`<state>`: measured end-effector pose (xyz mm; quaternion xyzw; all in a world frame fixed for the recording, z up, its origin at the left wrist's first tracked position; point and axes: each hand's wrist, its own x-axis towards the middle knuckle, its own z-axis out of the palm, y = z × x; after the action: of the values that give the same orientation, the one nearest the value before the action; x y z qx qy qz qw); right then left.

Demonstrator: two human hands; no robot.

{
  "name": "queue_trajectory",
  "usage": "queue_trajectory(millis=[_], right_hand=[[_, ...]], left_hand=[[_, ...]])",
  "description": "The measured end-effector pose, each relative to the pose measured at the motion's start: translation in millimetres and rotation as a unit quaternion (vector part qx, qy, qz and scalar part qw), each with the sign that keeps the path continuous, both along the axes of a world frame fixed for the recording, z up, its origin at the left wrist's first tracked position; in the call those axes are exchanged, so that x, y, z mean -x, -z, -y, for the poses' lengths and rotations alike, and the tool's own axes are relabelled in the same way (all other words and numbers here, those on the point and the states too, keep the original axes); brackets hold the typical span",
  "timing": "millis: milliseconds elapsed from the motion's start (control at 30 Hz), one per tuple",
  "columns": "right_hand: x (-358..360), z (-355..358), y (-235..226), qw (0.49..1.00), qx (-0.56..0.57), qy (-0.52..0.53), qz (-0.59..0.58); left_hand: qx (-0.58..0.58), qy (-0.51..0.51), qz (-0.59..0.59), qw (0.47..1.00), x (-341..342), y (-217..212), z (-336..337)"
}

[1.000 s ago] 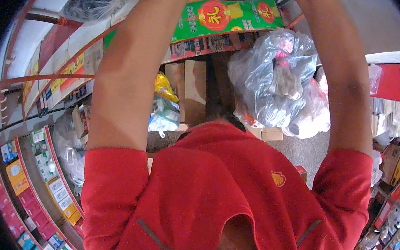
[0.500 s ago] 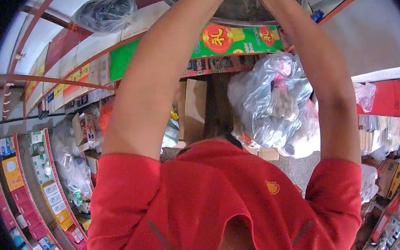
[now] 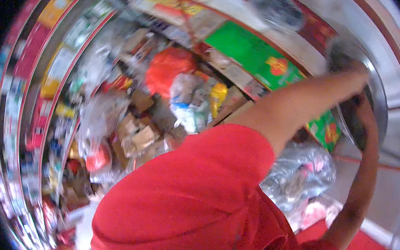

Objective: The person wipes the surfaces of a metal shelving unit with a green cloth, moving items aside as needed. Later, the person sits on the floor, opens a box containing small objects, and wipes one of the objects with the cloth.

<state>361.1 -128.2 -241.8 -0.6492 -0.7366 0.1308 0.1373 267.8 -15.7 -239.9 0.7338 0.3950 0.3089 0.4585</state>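
Note:
A round grey metal basin (image 3: 381, 101) stands at the upper right, on the shelf ledge. My left hand (image 3: 357, 75) reaches over its far side, smeared by motion, and its fingers cannot be made out. Just below it, my right hand (image 3: 362, 111) is bent in over the basin, with its fingers hidden or blurred. Whatever lies between the two hands is too dark and smeared to name. Beside the basin sits a clear plastic bag of dark stuff (image 3: 338, 50).
A green printed strip (image 3: 246, 47) edges the shelf. Clear plastic bags (image 3: 296, 177) hang below it. An orange-red bag (image 3: 169, 70), cardboard boxes (image 3: 138, 136) and other bags pile up at the middle left. Shelves of packaged boxes (image 3: 61, 68) line the left side.
My view has swung left and tilted, so the basin and both hands now appear at the upper right. The piled goods and left shelves show more. Both hands stay at the basin.

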Motion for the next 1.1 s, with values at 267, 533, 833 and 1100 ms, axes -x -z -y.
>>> queue_trajectory(millis=[267,533,833,1100], right_hand=[[-47,-18,-9,0.999,0.024,0.027,0.034],[40,19,-101,0.859,-0.038,0.191,-0.473],[97,0,-67,0.950,-0.259,0.175,-0.001],[-116,-40,-1,0.925,-0.072,0.295,-0.227]], left_hand=[[-0.161,-0.064,-0.194,0.965,-38,43,15],[0.243,-0.012,0.079,0.967,-15,5,19],[0.457,-0.057,0.342,0.819,8,-2,23],[0.463,-0.052,0.350,0.813,-3,-13,38]])
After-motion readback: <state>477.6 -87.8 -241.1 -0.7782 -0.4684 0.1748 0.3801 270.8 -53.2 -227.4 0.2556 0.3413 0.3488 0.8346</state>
